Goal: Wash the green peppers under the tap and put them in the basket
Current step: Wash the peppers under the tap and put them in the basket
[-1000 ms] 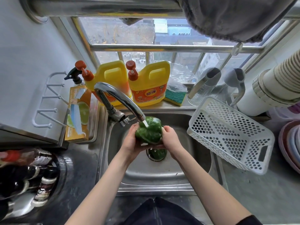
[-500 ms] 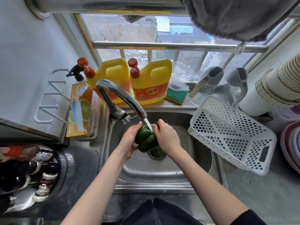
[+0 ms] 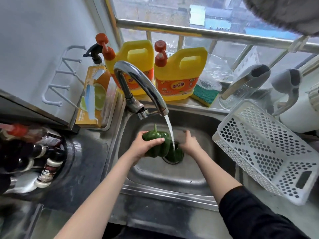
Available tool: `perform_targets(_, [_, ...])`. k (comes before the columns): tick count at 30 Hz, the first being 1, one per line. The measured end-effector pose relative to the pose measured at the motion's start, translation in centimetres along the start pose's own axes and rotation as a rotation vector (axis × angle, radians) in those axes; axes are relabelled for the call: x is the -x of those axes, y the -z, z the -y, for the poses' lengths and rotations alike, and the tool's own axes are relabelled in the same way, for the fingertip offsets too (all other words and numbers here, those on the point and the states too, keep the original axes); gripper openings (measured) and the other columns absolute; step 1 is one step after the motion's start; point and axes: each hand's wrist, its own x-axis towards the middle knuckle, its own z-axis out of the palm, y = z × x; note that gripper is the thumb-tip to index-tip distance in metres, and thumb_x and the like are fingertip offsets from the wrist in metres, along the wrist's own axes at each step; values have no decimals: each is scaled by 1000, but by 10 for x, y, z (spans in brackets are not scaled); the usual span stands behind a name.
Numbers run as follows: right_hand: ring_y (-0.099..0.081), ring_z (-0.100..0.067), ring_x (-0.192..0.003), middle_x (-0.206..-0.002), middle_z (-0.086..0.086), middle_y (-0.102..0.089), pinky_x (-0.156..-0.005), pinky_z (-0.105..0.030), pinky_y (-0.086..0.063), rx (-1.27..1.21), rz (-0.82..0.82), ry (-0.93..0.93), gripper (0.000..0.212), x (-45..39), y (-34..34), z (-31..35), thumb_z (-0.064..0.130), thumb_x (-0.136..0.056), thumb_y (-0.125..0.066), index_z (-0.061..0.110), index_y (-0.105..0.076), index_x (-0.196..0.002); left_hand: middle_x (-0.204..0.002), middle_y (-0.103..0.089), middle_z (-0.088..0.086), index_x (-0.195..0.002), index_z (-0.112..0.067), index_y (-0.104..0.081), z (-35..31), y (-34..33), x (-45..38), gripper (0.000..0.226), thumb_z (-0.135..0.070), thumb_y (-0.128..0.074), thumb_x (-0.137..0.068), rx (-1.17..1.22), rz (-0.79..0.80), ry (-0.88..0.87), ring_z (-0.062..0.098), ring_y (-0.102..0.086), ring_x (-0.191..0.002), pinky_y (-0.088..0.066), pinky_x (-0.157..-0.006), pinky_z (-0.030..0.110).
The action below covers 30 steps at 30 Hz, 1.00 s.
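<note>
The green pepper (image 3: 156, 144) sits low over the sink (image 3: 203, 171), just at nine o'clock of the falling water (image 3: 170, 130), stem pointing up toward twelve. The left hand (image 3: 145, 149) wraps it from below and the side, thumb across its front, holding it alone. The right hand (image 3: 189, 144) is at three o'clock of the stream, fingers spread and empty, not touching the pepper. A second pepper (image 3: 176, 153) seems to lie over the drain beneath, though the water and blur make this hard to confirm.

To wash well, the held pepper should shift toward three o'clock so the stream from the tap (image 3: 138, 78) strikes it squarely. The free hand can then rub the folds and the hollow round the stem while the other turns it. A wet pepper is slick, so a firm cupped hold matters.

The basket (image 3: 262, 149) waits tilted on the sink's rim at three o'clock, and appears empty.
</note>
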Motion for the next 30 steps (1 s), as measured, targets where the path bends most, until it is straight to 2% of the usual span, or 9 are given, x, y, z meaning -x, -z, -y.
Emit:
perform_targets(2, [-34,-44,-135,-157,-22,-9,-108,-46,-39,49,96,17,94,-13,-20,-9,27,-77,-72,39,-11,-148,-123,-56,9,-127,-14,-43,9,2,-9,83,-35,-88,-61,20,-7,10,22,-61,-103,-56,-63,33])
perform_targets(4, [-22,-42,-142,-160,-16,-1,-111,-47,-34,82,129,58,103,-37,-48,-19,37,-70,-76,44,-8,-147,-124,-59,14,-127,-11,-46,21,7,-18,102,-47,-91,-43,20,-29,12,26,-63,-106,-57,-61,33])
perform_targets(7, [-31,-37,-136,-155,-10,-21,-108,-45,-35,136,137,68,95,-59,-85,-26,55,-59,-71,45,-21,-139,-122,-60,12,-128,-13,-45,39,16,-25,93,-45,-89,-53,41,-44,25,25,-64,-104,-57,-62,33])
perform_targets(11, [-42,-37,-124,-138,-14,-39,-102,-35,-39,77,-26,71,72,-51,-88,-22,35,-72,-73,32,-40,-136,-111,-58,3,-125,-22,-44,55,20,-25,57,-28,-75,-78,94,-54,69,16,-61,-93,-55,-57,26])
perform_targets(16, [-62,-24,-95,-104,-7,-65,-85,-34,-50,-571,-111,151,36,-2,-53,-15,36,-71,-74,31,-56,-102,-115,-63,12,-131,-14,-51,46,21,-2,61,-30,-75,-77,335,-29,168,24,-62,-99,-57,-61,32])
perform_targets(20, [-61,-31,-101,-113,-18,-64,-85,-44,-49,-1233,189,132,40,51,-10,2,45,-80,-55,18,-58,-109,-120,-62,22,-120,-13,-66,35,36,23,88,-43,-92,-41,645,211,242,42,-56,-114,-50,-93,51])
perform_targets(22, [-64,-32,-98,-107,-17,-70,-82,-40,-49,-1316,256,70,46,71,5,13,46,-91,-42,11,-60,-115,-125,-61,27,-115,-13,-70,30,36,31,92,-54,-90,-36,712,385,243,52,-49,-122,-36,-105,62])
perform_targets(25, [-70,-23,-75,-83,-10,-76,-63,-30,-53,-1357,279,40,46,90,14,25,47,-96,-36,12,-65,-103,-140,-49,27,-133,-17,-57,23,23,38,111,-66,-82,-37,781,506,200,53,-40,-129,-27,-101,76])
perform_targets(30, [-71,-22,-70,-91,-13,-74,-55,-27,-52,-1408,315,27,50,96,26,26,52,-96,-34,14,-66,-101,-138,-52,25,-130,-14,-60,6,4,45,107,-64,-82,-38,875,568,124,48,-42,-130,-29,-93,80])
